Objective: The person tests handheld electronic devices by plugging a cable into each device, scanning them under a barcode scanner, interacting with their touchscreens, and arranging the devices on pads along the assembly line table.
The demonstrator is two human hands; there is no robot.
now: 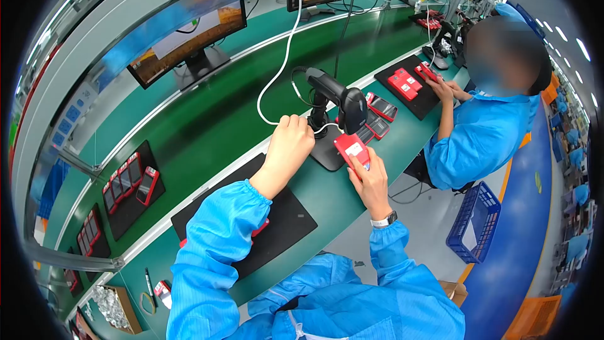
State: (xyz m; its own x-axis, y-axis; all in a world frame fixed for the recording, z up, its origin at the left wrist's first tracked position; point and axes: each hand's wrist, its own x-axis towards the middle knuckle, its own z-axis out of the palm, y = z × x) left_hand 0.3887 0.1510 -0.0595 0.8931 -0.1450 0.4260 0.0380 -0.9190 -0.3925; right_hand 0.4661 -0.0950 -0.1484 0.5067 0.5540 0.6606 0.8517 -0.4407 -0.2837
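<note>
My right hand (370,179) grips a red device (352,150) by its lower end, its back with a white label facing up. Just above it stands a black barcode scanner (340,97) on a stand. My left hand (292,143) is closed on a white cable (269,121) to the left of the scanner; the fingertips are partly hidden. More red-framed devices (381,107) lie on the bench behind the scanner. Under my left forearm is a black mat (286,223), with red items on it mostly covered by my sleeve.
A co-worker (484,126) at the right holds a red device over another black mat (418,104). Monitors (189,44) stand at the back. Devices on black mats (154,151) lie at the left. A blue basket (475,223) is on the floor; a box (126,305) sits lower left.
</note>
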